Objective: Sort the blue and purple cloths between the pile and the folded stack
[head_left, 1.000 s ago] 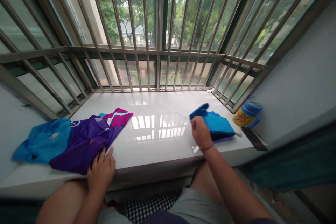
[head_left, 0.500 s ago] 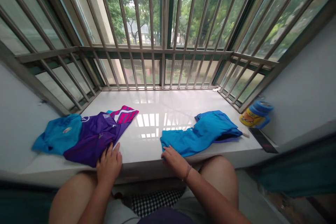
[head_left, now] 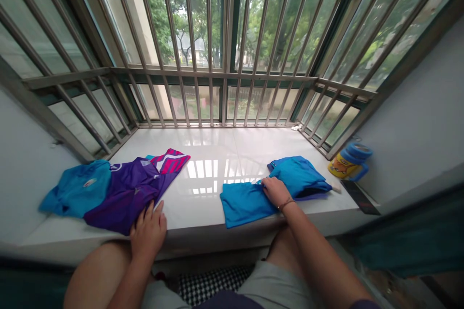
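Blue cloth (head_left: 244, 205) is being touched by the right hand (head_left: 277, 193) (fingers curled, grip indiscernible), purple cloth (head_left: 121, 198) by the left hand (head_left: 148, 231), its fingers slightly spread.

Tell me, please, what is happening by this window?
Someone works at a white ledge. The right hand is on blue cloth that spreads from a folded pile toward the ledge's middle; whether it grips is hard to tell. The left hand rests at the near edge of a purple garment.

readable text: none | purple garment (head_left: 121, 198): pale marks (head_left: 116, 167), possibly logos, too small to read
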Motion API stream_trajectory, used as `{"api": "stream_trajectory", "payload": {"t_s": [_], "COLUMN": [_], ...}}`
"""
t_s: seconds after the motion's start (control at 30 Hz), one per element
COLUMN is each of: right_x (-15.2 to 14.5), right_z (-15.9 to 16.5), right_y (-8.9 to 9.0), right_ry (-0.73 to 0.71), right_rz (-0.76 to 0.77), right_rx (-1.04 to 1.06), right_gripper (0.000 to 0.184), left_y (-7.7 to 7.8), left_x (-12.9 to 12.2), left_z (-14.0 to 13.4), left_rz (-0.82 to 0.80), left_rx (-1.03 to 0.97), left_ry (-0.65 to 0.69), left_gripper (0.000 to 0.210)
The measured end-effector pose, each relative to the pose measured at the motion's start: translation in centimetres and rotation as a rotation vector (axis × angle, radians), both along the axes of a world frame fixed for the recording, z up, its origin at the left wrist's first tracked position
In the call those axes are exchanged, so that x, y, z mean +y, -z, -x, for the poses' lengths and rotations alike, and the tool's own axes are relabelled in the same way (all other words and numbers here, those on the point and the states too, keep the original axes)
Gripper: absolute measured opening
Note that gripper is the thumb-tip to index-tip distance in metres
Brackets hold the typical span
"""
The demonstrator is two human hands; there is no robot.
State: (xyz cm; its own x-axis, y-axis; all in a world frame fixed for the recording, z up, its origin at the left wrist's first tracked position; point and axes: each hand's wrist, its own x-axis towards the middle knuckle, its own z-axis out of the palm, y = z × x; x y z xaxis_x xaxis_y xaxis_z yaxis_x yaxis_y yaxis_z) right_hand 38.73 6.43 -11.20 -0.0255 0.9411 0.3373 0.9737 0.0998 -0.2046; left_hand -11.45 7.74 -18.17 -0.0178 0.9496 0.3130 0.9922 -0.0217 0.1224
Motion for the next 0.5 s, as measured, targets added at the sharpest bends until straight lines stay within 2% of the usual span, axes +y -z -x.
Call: {"api": "stream_trajectory", "payload": {"t_s": [0.13, 0.23, 0.3, 0.4, 0.47, 0.5], "right_x": [-2.0, -5.3, -8.3, -13.1, -15.8, -17.0], "right_z": [1.6, 5.3, 8.7, 13.7, 15.8, 16.4], "right_y": [-1.3, -3.3, -5.3, -8.6, -10.4, -11.0], "right_ry": [-0.031, -0.09, -0.166, -0.385, -0.614, -0.715], "right_rz": [0.05, -0.096, -0.211, -0.312, -0.317, -0.263], "right_rx": [-0.001, 0.194, 0.345, 0.455, 0.503, 0.524], "right_gripper": [0.012, 0.015, 0.017, 0.015, 0.027, 0.036], "left_y": [0.1, -0.9, -2.6, -6.3, -8.6, -9.3], "left_x": [0.5, 0.1, -1.5, -6.0, -9.0, -10.1], "left_z": [0.1, -0.6, -1.9, -5.2, -7.7, -8.9], "left_rz": [0.022, 0.119, 0.216, 0.405, 0.5, 0.524], "left_rx": [-0.062, -0.217, -0.42, -0.7, -0.769, -0.787], "left_ry": [-0.015, 0.012, 0.165, 0.565, 0.791, 0.855], "left_gripper": [0.055, 0.053, 0.056, 0.082, 0.106, 0.111]}}
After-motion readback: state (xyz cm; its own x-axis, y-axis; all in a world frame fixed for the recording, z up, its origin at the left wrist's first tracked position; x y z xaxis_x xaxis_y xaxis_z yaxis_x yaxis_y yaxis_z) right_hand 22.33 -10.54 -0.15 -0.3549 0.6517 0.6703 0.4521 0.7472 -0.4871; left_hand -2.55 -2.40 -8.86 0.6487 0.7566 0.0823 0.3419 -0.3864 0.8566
